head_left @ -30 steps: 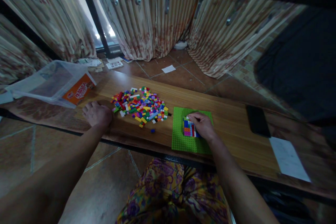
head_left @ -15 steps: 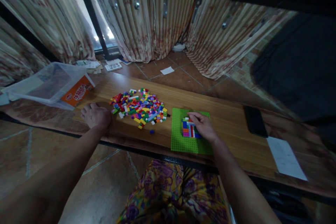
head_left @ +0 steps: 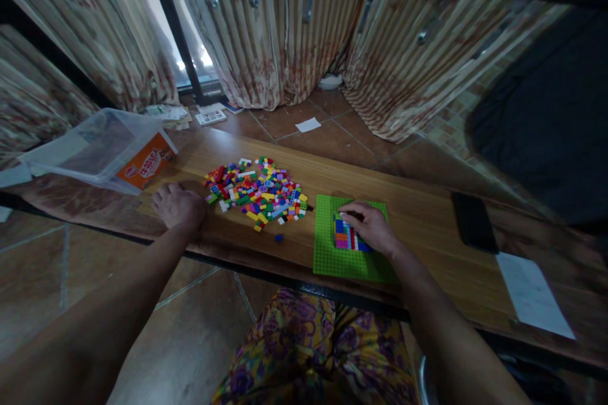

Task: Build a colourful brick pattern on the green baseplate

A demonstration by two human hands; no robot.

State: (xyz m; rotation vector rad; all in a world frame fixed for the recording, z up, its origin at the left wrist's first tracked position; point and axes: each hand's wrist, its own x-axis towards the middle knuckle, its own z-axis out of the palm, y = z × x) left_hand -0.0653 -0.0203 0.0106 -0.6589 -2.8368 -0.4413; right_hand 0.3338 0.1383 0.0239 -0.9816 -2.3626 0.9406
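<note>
A green baseplate [head_left: 332, 253] lies near the front edge of a long wooden table [head_left: 418, 228]. A small block of coloured bricks [head_left: 344, 237] is built on it. My right hand [head_left: 368, 228] rests on that block, fingers curled and pressed down on its far edge. A heap of loose coloured bricks [head_left: 256, 193] lies to the left of the plate. My left hand [head_left: 178, 205] lies palm down on the table just left of the heap, fingers loosely bent, holding nothing. One blue brick [head_left: 279, 238] sits apart by the front edge.
A clear plastic box with an orange label [head_left: 102, 149] lies tipped at the table's left end. A dark phone [head_left: 472, 221] and a white sheet of paper [head_left: 534, 294] lie to the right. Curtains hang behind, and papers lie on the tiled floor.
My right hand has settled lower onto the brick block, covering more of it. My left hand stays in place. The view shifted slightly.
</note>
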